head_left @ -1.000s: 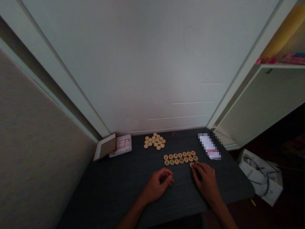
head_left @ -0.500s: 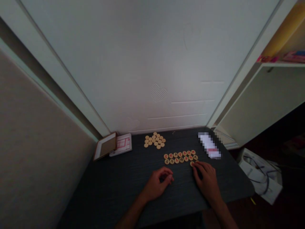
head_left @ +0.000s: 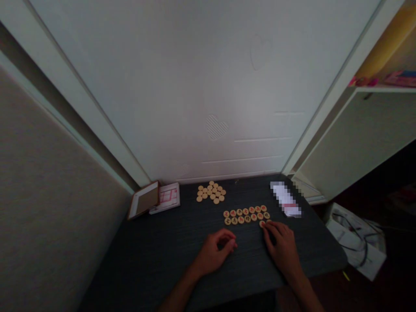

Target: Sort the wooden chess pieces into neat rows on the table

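On a dark table [head_left: 156, 255] lie two rows of round wooden game pieces [head_left: 246, 215] with red and dark markings, face up. Behind them sits a cluster of blank-faced pieces [head_left: 211, 192]. My right hand [head_left: 282, 247] rests flat on the table, its fingertips touching a single piece [head_left: 261, 224] just below the right end of the rows. My left hand [head_left: 214, 252] rests on the table in front of the rows with fingers curled loosely inward; I cannot make out anything in it.
A shallow brown-rimmed box lid [head_left: 143, 200] and a white red-printed box [head_left: 166, 197] sit at the table's back left. A blurred white object [head_left: 286, 199] lies at the back right. A white wall stands behind, a cabinet [head_left: 357, 138] on the right, a bag [head_left: 357, 240] on the floor.
Almost nothing has moved. My right hand has stayed at the single piece below the rows, and my left hand has kept its curled pose.
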`<state>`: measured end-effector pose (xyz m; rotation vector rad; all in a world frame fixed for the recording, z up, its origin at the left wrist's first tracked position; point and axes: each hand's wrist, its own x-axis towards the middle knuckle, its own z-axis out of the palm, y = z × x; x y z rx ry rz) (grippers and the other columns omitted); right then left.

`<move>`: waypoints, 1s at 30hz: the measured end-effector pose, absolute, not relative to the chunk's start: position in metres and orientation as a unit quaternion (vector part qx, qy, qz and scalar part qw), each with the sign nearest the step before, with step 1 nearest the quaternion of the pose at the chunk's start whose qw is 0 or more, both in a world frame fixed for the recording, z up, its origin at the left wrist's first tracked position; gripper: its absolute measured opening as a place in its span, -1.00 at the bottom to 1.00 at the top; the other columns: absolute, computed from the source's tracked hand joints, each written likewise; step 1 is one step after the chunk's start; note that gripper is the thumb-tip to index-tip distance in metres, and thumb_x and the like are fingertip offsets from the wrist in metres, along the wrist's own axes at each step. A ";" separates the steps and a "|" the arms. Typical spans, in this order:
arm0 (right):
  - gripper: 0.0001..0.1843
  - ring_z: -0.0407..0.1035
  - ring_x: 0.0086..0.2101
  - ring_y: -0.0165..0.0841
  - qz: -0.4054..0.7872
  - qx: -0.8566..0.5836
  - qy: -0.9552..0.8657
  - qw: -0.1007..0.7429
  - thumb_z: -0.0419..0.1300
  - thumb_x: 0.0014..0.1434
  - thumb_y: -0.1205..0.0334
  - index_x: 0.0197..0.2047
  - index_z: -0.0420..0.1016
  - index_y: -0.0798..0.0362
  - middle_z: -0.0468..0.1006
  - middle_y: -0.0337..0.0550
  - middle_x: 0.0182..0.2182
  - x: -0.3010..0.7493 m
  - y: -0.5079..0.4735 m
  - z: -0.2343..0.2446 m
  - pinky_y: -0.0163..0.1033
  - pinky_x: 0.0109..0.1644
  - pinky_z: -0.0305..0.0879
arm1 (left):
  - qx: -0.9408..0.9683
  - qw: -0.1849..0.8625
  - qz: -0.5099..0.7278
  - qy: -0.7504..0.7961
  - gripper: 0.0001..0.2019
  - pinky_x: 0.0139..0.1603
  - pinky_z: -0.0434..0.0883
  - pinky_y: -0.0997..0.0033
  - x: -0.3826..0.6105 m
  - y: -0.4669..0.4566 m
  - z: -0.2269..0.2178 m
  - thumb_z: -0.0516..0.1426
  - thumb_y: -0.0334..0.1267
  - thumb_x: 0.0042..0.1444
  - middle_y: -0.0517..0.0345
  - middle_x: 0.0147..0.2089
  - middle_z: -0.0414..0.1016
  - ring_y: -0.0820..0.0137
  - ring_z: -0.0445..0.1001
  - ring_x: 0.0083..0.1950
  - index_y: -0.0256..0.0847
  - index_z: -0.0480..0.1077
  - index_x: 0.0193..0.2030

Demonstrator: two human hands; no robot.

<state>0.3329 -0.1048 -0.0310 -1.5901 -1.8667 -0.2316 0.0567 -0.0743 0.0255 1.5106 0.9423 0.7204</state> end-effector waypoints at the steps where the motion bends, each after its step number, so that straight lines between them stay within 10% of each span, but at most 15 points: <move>1: -0.78 0.46 -0.10 -0.16 -0.090 -0.607 -0.715 0.335 0.16 0.33 0.16 -0.03 0.55 -0.03 0.60 -0.05 -0.12 0.333 -0.105 -0.031 -0.02 -0.01 0.30 | 0.644 0.573 0.309 0.402 -0.81 -0.17 0.47 0.36 0.057 -0.074 0.026 0.17 -0.11 0.26 0.06 -0.27 0.65 0.33 0.59 -0.27 -0.19 0.46 -0.15; 21: -0.78 0.47 -0.12 -0.17 -0.098 -0.599 -0.710 0.357 0.13 0.34 0.13 -0.07 0.55 -0.02 0.60 -0.03 -0.14 0.333 -0.106 -0.030 -0.03 -0.04 0.34 | 0.593 0.573 0.363 0.435 -0.67 -0.26 0.49 0.37 0.052 -0.063 0.025 0.11 0.02 0.29 0.09 -0.34 0.63 0.35 0.57 -0.37 -0.22 0.49 -0.22; 30: -0.77 0.47 -0.14 -0.15 -0.093 -0.583 -0.710 0.385 0.13 0.35 0.10 -0.07 0.54 -0.01 0.60 -0.02 -0.16 0.335 -0.106 -0.033 0.02 -0.03 0.36 | 0.634 0.263 0.399 0.609 -0.73 0.00 0.53 0.17 0.002 -0.004 0.049 0.19 -0.11 0.27 0.01 0.01 0.56 0.20 0.56 -0.03 -0.18 0.49 0.03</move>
